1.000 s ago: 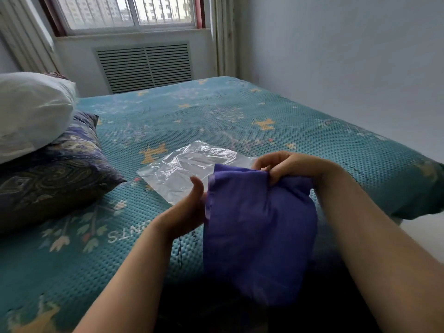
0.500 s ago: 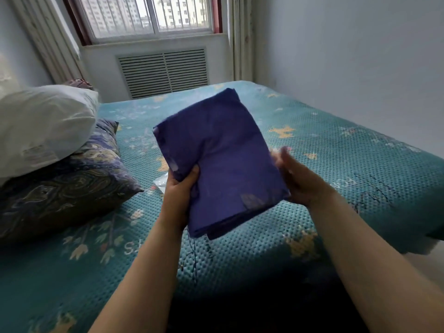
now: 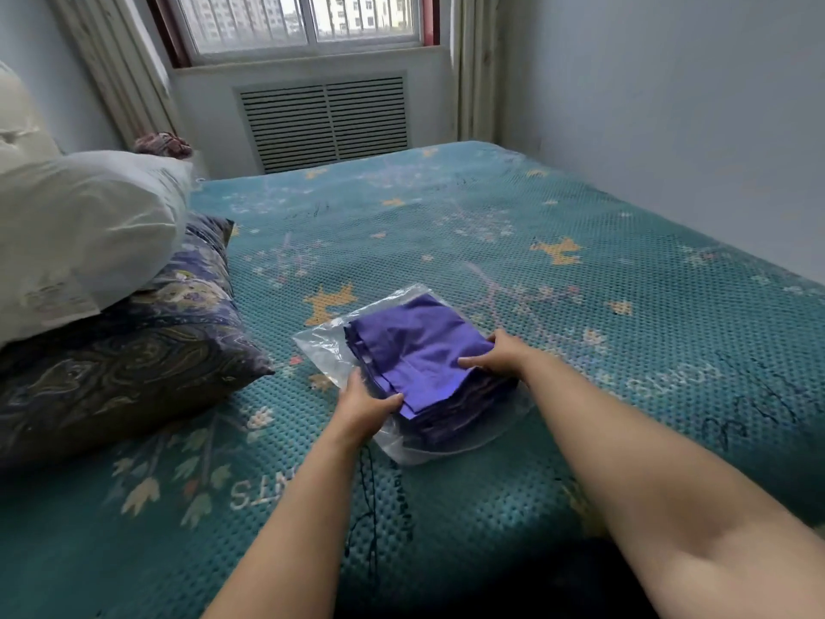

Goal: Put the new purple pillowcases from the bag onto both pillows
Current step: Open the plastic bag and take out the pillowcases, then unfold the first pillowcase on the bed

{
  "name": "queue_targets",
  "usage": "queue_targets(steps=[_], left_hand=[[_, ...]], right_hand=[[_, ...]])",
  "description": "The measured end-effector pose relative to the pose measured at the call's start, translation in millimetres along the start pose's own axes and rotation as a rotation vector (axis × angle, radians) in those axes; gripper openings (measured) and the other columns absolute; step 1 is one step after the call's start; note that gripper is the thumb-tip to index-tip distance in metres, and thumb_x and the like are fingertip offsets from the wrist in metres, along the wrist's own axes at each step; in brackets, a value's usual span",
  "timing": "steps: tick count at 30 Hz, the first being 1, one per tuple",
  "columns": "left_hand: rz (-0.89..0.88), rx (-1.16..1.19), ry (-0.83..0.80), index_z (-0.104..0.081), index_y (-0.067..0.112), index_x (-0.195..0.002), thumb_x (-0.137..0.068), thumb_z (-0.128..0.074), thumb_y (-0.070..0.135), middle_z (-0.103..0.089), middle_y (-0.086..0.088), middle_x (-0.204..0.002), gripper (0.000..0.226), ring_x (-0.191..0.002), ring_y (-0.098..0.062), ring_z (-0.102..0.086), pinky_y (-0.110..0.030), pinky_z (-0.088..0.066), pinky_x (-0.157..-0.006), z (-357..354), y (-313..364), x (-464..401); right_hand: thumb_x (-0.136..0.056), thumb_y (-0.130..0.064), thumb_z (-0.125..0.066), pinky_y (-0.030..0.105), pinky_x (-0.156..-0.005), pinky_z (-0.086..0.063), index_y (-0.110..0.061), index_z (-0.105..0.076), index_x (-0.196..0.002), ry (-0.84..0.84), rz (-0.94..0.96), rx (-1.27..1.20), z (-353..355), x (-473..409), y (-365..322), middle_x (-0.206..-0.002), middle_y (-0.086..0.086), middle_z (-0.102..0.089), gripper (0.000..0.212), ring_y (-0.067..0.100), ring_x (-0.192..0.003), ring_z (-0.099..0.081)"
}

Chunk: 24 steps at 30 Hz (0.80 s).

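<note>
On the bed (image 3: 491,225), pillowcases (image 3: 419,350) now down from mid-air, atop bag (image 3: 321,350)

A folded stack of purple pillowcases (image 3: 424,350) lies on a clear plastic bag (image 3: 321,346) on the bed (image 3: 580,270). The left hand (image 3: 364,406) holds the stack's near corner, and the right hand (image 3: 500,357) holds its right edge. To the left of the stack, a white pillow (image 3: 85,230) rests on a dark patterned pillow (image 3: 134,350).

Pillowcases (image 3: 419,350) are matt purple cloth, folded, on a glossy, crinkly clear plastic bag (image 3: 321,350). Bedspread (image 3: 513,225) is bumpy teal woven cloth. White pillow (image 3: 89,225) looks smooth cotton-ish.
</note>
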State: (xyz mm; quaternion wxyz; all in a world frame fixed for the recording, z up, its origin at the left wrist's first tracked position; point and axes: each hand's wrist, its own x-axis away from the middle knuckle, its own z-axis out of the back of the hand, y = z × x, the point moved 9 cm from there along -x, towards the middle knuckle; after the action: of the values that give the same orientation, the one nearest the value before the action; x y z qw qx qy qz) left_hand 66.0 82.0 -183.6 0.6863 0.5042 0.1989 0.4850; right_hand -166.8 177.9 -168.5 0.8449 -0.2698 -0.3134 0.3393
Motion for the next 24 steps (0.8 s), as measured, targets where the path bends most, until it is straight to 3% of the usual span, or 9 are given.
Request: queue_targets(steps=[2, 4, 8, 10, 13, 16, 21, 24], left_hand=[[-0.068, 0.124, -0.029, -0.030, 0.018, -0.143, -0.073, -0.076, 0.007, -0.049, -0.004, -0.135, 0.085, -0.117, -0.016, -0.051, -0.029, -0.045, -0.094, -8.7, 10.1, -0.1], [-0.118, 0.220, -0.055, -0.023, 0.017, -0.147, -0.073, -0.075, 0.004, -0.038, -0.002, -0.143, 0.091, -0.123, -0.012, -0.042, -0.026, -0.040, -0.093, -19.7, 22.2, 3.8], [-0.218, 0.117, 0.021, -0.031, 0.020, -0.144, -0.083, -0.070, 0.012, -0.031, -0.007, -0.150, 0.072, -0.131, -0.029, -0.039, -0.035, -0.039, -0.099, -31.6, 43.5, 5.7], [-0.277, 0.120, 0.011, -0.036, 0.025, -0.141, -0.086, -0.067, 0.017, -0.033, -0.002, -0.149, 0.064, -0.131, -0.027, -0.039, -0.034, -0.038, -0.098, -41.0, 56.0, 8.7], [-0.312, 0.110, -0.008, -0.041, 0.028, -0.137, -0.087, -0.066, 0.017, -0.036, -0.003, -0.146, 0.057, -0.131, -0.028, -0.039, -0.036, -0.038, -0.099, -55.2, 66.6, 13.0], [-0.311, 0.043, -0.015, -0.043, 0.027, -0.136, -0.087, -0.066, 0.021, -0.039, -0.006, -0.143, 0.055, -0.130, -0.026, -0.040, -0.043, -0.037, -0.105, -70.5, 72.7, 16.3], [-0.314, -0.088, -0.040, -0.052, 0.025, -0.129, -0.088, -0.063, 0.028, -0.046, -0.006, -0.137, 0.042, -0.127, -0.024, -0.044, -0.041, -0.038, -0.105, -90.6, 87.7, 20.4], [-0.362, -0.189, -0.029, -0.055, 0.022, -0.125, -0.089, -0.061, 0.032, -0.050, -0.007, -0.132, 0.038, -0.126, -0.022, -0.044, -0.035, -0.036, -0.104, -100.8, 100.9, 28.5]], right_hand=[[-0.078, -0.033, -0.075, 0.029, -0.087, -0.043, -0.014, -0.050, -0.120, 0.051, 0.041, 0.047, 4.0, -5.3, -4.8, -0.117, 0.011, -0.058, 0.053, 0.025, -0.106, -0.057], [-0.082, -0.028, -0.066, 0.031, -0.081, -0.044, -0.020, -0.054, -0.111, 0.270, 0.082, 0.095, 29.5, -1.2, -5.3, -0.109, 0.012, -0.063, 0.032, 0.028, -0.097, -0.060], [-0.090, -0.026, -0.053, 0.039, -0.083, -0.045, -0.015, -0.052, -0.121, 0.820, -0.091, -0.191, 112.7, 39.4, 56.0, -0.116, 0.019, -0.062, 0.032, 0.039, -0.106, -0.059], [-0.093, -0.028, -0.050, 0.042, -0.093, -0.041, -0.009, -0.051, -0.123, 0.924, -0.280, -0.287, 143.0, 51.3, 104.5, -0.128, 0.024, -0.053, 0.035, 0.040, -0.116, -0.052], [-0.090, -0.035, -0.052, 0.047, -0.109, -0.024, -0.013, -0.057, -0.119, 0.867, -0.545, -0.213, 162.4, 61.2, 154.7, -0.147, 0.021, -0.025, 0.037, 0.041, -0.131, -0.030], [-0.087, -0.031, -0.056, 0.046, -0.108, -0.023, -0.012, -0.059, -0.122, 0.815, -0.666, -0.093, 168.0, 74.9, 174.6, -0.145, 0.017, -0.022, 0.039, 0.038, -0.127, -0.028], [-0.090, -0.031, -0.051, 0.038, -0.098, -0.040, -0.008, -0.056, -0.127, 0.676, -0.577, 0.117, 177.7, 76.7, 163.6, -0.136, 0.016, -0.050, 0.044, 0.035, -0.121, -0.050], [-0.095, -0.033, -0.047, 0.038, -0.096, -0.042, -0.006, -0.060, -0.119, 0.735, -0.339, -0.014, 195.8, 76.1, 144.0, -0.128, 0.020, -0.057, 0.038, 0.037, -0.117, -0.054]])
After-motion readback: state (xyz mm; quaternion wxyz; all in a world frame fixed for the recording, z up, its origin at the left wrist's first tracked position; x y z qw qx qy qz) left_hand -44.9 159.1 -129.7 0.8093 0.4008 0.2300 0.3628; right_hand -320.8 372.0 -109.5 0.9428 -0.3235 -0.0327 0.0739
